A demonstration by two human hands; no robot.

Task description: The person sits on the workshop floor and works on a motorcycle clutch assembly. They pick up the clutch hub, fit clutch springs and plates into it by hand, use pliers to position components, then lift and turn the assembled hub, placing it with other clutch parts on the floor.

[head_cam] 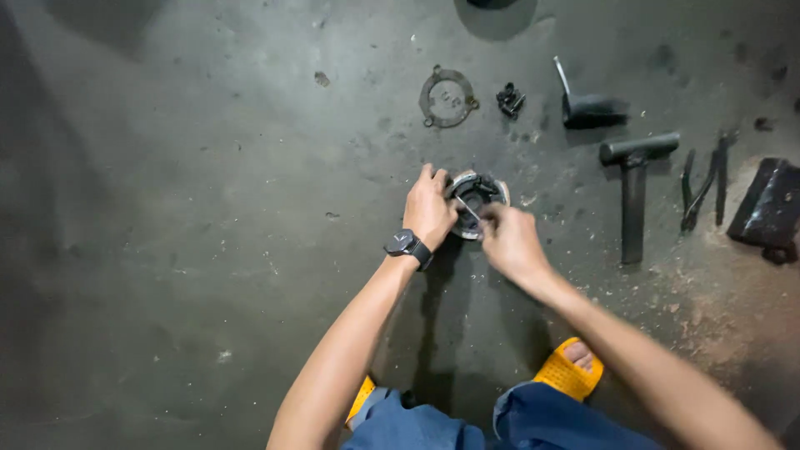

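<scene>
Surface: stained grey concrete floor [167, 250], dim, with pale grit to the right of the work.
Operator: crouched; blue trousers [500, 425] and yellow sandals [569, 375] sit nearest the camera, directly below the grip.
Left hand [429, 208]: black wristwatch [408, 246] on the wrist; fingers curled over the left rim of the round metal part, closed on it and steadying it.
Right hand [508, 237]: fingers pinched shut on a thin, light metal pin-like tool [468, 208]; exact kind too small to tell.
Work item: round, silvery metal ring-shaped part with a dark hollow centre [477, 193], lying flat on the floor, touching both hands.
Key relation: part lies just beyond and between the two hands. Tool long axis runs from the right fingertips up and to the left, into the hollow. Left hand is on the rim; right hand reaches the part only through the tool.
Beyond the grip: flat dark metal ring plate with lugs [448, 97], and a small black cluster of fasteners [510, 100] just right of it.
Right of the grip, well apart: black hammer [635, 187], handle pointing toward the operator; dark angled metal piece [587, 107] beyond it; dark pliers [704, 179]; black block [767, 208] at the far right.
</scene>
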